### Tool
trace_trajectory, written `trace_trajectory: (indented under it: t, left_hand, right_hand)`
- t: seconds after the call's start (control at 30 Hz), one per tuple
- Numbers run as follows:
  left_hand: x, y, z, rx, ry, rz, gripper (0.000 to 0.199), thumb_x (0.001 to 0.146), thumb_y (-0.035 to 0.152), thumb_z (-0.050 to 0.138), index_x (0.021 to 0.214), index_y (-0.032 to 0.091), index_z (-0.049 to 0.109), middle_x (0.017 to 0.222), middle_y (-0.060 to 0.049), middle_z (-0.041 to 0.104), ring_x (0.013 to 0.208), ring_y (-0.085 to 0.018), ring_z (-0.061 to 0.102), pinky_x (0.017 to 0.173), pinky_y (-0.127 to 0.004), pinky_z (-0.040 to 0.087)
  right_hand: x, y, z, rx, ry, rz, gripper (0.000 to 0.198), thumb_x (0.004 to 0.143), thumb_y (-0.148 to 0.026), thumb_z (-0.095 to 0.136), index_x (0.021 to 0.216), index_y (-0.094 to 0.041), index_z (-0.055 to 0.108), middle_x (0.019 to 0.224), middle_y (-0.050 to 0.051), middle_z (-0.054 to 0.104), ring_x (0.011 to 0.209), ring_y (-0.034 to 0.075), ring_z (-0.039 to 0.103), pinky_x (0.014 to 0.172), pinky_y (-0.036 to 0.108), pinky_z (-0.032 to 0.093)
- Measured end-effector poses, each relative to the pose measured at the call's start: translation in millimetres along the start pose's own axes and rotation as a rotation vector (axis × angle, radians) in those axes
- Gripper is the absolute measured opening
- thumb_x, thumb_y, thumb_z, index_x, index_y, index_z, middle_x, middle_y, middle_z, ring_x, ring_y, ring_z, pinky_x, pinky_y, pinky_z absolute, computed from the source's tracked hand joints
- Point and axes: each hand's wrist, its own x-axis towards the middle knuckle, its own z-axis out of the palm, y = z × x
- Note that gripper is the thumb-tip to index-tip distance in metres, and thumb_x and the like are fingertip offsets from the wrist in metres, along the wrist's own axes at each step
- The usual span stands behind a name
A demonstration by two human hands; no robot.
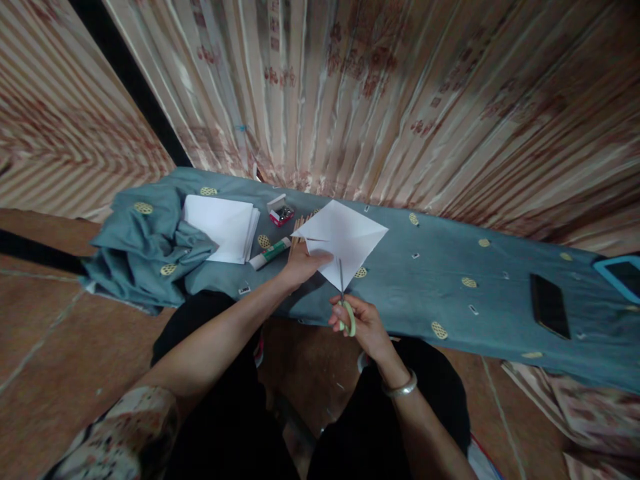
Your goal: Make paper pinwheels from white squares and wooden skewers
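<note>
My left hand (301,265) grips a folded white paper (347,239) by its left side and holds it up above the table's near edge. In my right hand (364,322) are green-handled scissors (346,312), their blades pointing up into the paper's bottom corner. A silver bangle sits on my right wrist.
A teal cloth (450,267) covers the long table. On it lie a stack of white sheets (223,227), a glue stick (269,254), a small box of staples (281,212), wooden sticks (299,227), a dark phone (549,306) and a blue-edged tablet (623,275). Curtains hang behind.
</note>
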Motion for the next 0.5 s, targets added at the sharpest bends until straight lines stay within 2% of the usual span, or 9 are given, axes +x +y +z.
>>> trace_trajectory:
  t: [0.13,0.5]
  left_hand:
    - [0.0,-1.8,-0.7,0.016,-0.025,0.014,0.018,0.056,0.022,0.075,0.071,0.017,0.067,0.071,-0.003,0.066,0.073,-0.018,0.059,0.066,-0.027,0.047]
    - [0.7,-2.1,-0.4,-0.033,-0.036,0.028,0.025,0.055,0.022,0.075,0.078,0.016,0.068,0.075,-0.003,0.066,0.067,-0.016,0.057,0.065,-0.027,0.047]
  right_hand:
    - [0.2,-0.3,-0.4,0.004,0.000,-0.007,0.045,0.065,-0.059,0.075,0.084,-0.020,0.064,0.061,-0.002,0.065,0.049,0.010,0.059,0.045,0.021,0.046]
    - [0.5,1.8,-0.2,0.016,0.011,0.015,0.045,0.064,-0.058,0.075,0.083,-0.019,0.065,0.057,-0.003,0.064,0.046,0.010,0.056,0.044,0.021,0.044]
